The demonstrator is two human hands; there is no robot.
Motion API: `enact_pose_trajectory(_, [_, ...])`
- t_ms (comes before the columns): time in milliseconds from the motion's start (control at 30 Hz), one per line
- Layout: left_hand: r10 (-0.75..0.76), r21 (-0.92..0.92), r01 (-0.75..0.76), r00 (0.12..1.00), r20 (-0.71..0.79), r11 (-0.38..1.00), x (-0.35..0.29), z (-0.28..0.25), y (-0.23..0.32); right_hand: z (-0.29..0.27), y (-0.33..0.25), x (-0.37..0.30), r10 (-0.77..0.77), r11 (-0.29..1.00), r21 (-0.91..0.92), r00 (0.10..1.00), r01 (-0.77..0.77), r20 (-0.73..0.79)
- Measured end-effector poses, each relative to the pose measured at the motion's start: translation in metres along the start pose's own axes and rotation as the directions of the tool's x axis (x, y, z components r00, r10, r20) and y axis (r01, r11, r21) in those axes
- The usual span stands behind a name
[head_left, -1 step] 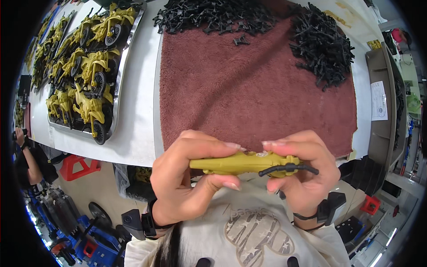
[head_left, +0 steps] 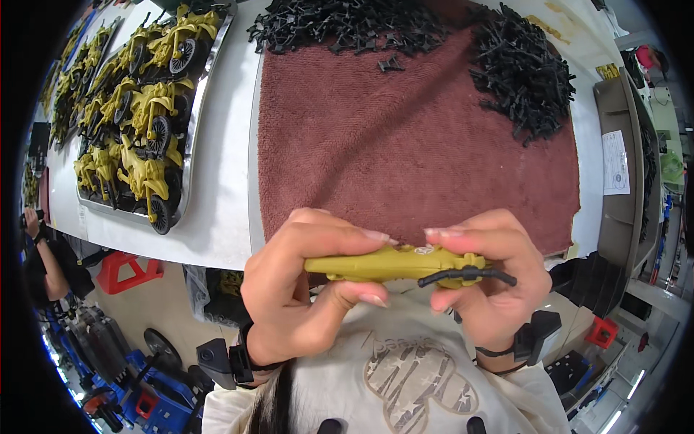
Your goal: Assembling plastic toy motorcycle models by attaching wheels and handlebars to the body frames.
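Observation:
Both my hands hold a mustard-yellow toy motorcycle (head_left: 376,265) over the near edge of the table, its length running left to right. My left hand (head_left: 300,289) grips the narrow left end between thumb and fingers. At the other end, my right hand (head_left: 499,275) pinches around the front, beside the black handlebar (head_left: 466,275) that crosses it. My fingers and palms hide parts of the toy's sides and whatever lies under it. Beyond my hands a reddish-brown cloth (head_left: 405,152) covers the tabletop, with one loose small black part (head_left: 391,64) on it.
Small black parts lie heaped at the cloth's far edge (head_left: 347,25) and far right (head_left: 524,76). A metal tray (head_left: 194,148) of yellow toy motorcycles (head_left: 148,170) stands at left. Grey bin (head_left: 614,108) borders the right side. Another person's arm (head_left: 50,267) shows far left, near a red stool (head_left: 130,271).

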State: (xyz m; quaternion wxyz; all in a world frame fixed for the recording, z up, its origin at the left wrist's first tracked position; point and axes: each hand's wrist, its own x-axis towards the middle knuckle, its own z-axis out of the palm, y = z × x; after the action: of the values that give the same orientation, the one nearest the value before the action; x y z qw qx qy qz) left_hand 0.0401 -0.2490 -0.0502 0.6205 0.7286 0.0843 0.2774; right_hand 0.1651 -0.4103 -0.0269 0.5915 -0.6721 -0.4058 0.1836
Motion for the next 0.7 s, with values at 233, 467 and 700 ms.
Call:
enact_pose_trajectory(233, [-0.095,-0.103,0.093,0.995,-0.015,0.990,0.005,0.000,0.008,0.002,0.002,0.004,0.023,0.997,0.073,0.999,-0.020,-0.028])
enact_pose_trajectory(467, [-0.121,-0.181,0.126,0.992,0.034,0.975,0.003,-0.002,0.006,-0.003,-0.004,0.008,0.002,0.999,0.044,1.000,-0.003,0.026])
enact_pose_trajectory(700, [-0.313,-0.427,0.314,0.947,0.075,0.848,-0.002,0.001,0.007,-0.006,-0.005,0.006,-0.174,0.976,-0.123,0.982,0.183,0.074])
